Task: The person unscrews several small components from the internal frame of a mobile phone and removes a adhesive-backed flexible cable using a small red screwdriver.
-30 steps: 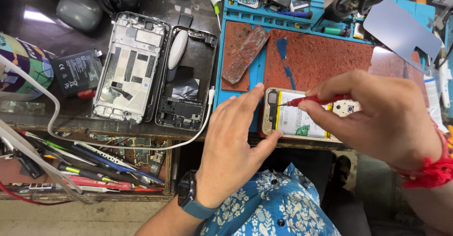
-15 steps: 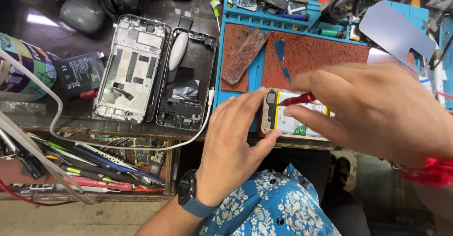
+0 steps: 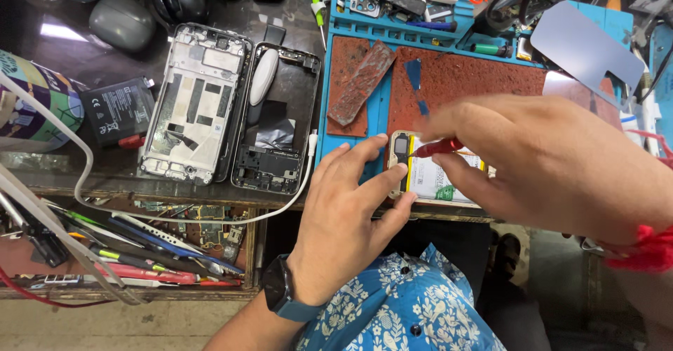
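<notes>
At the far left of the frame a black battery (image 3: 118, 110) lies on the dark table (image 3: 63, 70), just beside a colourful round container (image 3: 31, 98). Next to it, two stripped phone frames sit side by side: a silvery one (image 3: 196, 102) and a darker one (image 3: 277, 116) with a white oval piece resting on it. A white cable (image 3: 175, 214) curves along the table's front edge below them, over an open drawer of tools (image 3: 126, 253).

In the lower middle, the left hand (image 3: 347, 214), with a dark watch on its wrist, rests on the blue work mat (image 3: 354, 25). Its fingers are spread, with the tips pressed against the left end of an opened phone (image 3: 434, 172) that lies at the mat's near edge.

To the right, the right hand (image 3: 554, 158) looks blurred. Its fingers are pinching a red-handled screwdriver (image 3: 438, 147), whose tip points at the phone's upper left corner. A red thread circles that wrist. A grey sheet (image 3: 585, 46) lies in the upper right.
</notes>
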